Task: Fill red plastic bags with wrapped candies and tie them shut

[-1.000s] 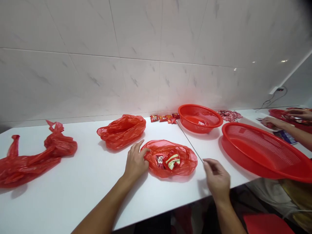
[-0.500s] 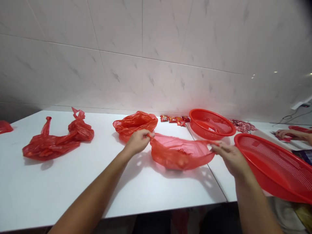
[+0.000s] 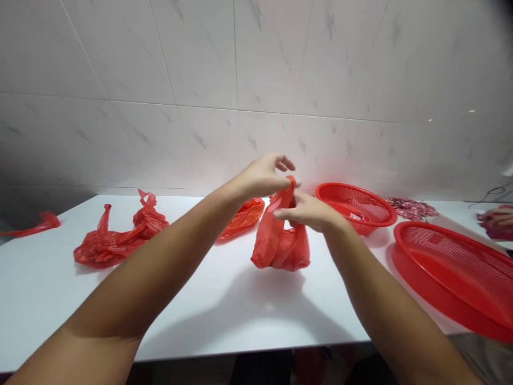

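Note:
A thin red plastic bag [image 3: 280,248], bunched at the top and fuller below, hangs just above the white table. At its upper end my left hand [image 3: 266,174] has the handle loop at its thumb, with the other fingers curled above it. My right hand [image 3: 306,209] is closed round the bag's neck, thumb in front and fingers mostly behind the film. Behind my left forearm lies another red bag [image 3: 242,218], partly covered by the arm.
Two knotted red bags [image 3: 104,246] lie on the table [image 3: 208,315] at left, and red film [image 3: 40,223] farther left. Right are a round red basket [image 3: 356,200], a larger red basket [image 3: 452,278] and small red-white packets [image 3: 412,208]. A co-worker's hand [image 3: 503,218] shows far right.
My hands have come together from the two sides of the bag. Its wide-stretched mouth is now gathered into a narrow upright neck, and my left hand is higher.

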Action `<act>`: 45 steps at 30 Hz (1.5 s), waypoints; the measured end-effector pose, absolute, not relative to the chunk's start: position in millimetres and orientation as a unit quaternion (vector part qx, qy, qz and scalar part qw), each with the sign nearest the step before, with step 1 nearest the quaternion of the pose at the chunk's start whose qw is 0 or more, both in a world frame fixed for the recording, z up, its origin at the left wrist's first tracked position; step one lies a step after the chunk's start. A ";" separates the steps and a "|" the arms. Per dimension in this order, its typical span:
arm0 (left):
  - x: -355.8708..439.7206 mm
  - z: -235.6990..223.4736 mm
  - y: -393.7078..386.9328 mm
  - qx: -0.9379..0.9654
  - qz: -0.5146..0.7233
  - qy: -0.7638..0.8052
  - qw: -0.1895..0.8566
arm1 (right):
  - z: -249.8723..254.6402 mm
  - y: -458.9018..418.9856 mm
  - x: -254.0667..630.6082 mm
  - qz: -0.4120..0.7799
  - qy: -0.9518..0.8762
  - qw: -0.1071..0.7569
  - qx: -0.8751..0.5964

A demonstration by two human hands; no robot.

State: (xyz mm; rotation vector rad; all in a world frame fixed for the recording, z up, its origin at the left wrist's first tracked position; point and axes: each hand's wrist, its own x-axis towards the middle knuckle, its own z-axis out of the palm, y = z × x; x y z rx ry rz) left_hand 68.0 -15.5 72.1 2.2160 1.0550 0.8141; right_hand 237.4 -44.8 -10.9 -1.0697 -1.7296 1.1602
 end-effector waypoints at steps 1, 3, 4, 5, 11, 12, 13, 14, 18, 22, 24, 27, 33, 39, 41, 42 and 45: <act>69.8 70.6 -20.6 0.837 0.278 0.397 0.254 | -14.7 -41.3 228.9 0.453 -0.684 0.367 -0.438; 65.9 65.4 -26.1 0.855 0.245 0.395 0.230 | -21.4 -36.9 216.3 0.480 -0.678 0.344 -0.438; 60.1 61.6 -26.3 0.860 0.240 0.387 0.231 | -23.8 -36.3 212.9 0.505 -0.672 0.339 -0.421; 52.1 56.7 -25.2 0.863 0.243 0.373 0.242 | -25.5 -36.5 211.3 0.533 -0.665 0.338 -0.400; 5.9 -8.9 -16.4 0.826 0.273 0.279 0.407 | -40.5 -46.4 216.7 0.625 -0.612 0.340 -0.344; 4.3 -23.3 -18.4 0.810 0.288 0.293 0.418 | -47.1 -47.6 216.0 0.622 -0.613 0.333 -0.356; 4.4 -36.8 -21.9 0.796 0.305 0.316 0.417 | -55.0 -48.5 214.5 0.615 -0.614 0.326 -0.372; 5.6 -48.9 -26.8 0.783 0.329 0.342 0.403 | -63.5 -49.3 212.4 0.607 -0.611 0.325 -0.390; 12.1 -77.7 -55.2 0.768 0.441 0.397 0.241 | -93.2 -51.5 205.4 0.577 -0.571 0.411 -0.416; 13.4 -87.7 -78.5 0.790 0.479 0.350 0.154 | -101.3 -52.4 210.5 0.617 -0.523 0.440 -0.390; 13.9 -93.9 -81.0 0.790 0.462 0.354 0.192 | -99.6 -53.5 216.0 0.658 -0.515 0.419 -0.356; 15.2 -107.1 -73.0 0.783 0.404 0.356 0.309 | -95.6 -56.3 225.2 0.673 -0.545 0.391 -0.313; 15.2 -128.0 -37.5 0.689 0.380 0.308 0.535 | -101.6 -50.7 239.3 0.546 -0.708 0.347 -0.282; 21.0 -154.1 -14.5 0.569 0.412 0.272 0.658 | -170.4 -19.6 217.3 0.129 -0.785 0.519 -0.313; 24.3 -166.1 -12.8 0.477 0.424 0.242 0.731 | -195.1 -11.0 207.6 0.046 -0.779 0.525 -0.340; 25.5 -171.8 -12.4 0.430 0.427 0.230 0.761 | -204.5 -8.2 203.4 0.029 -0.777 0.522 -0.350; 26.0 -184.8 -12.0 0.364 0.426 0.242 0.792 | -219.5 -6.6 194.2 0.022 -0.786 0.505 -0.356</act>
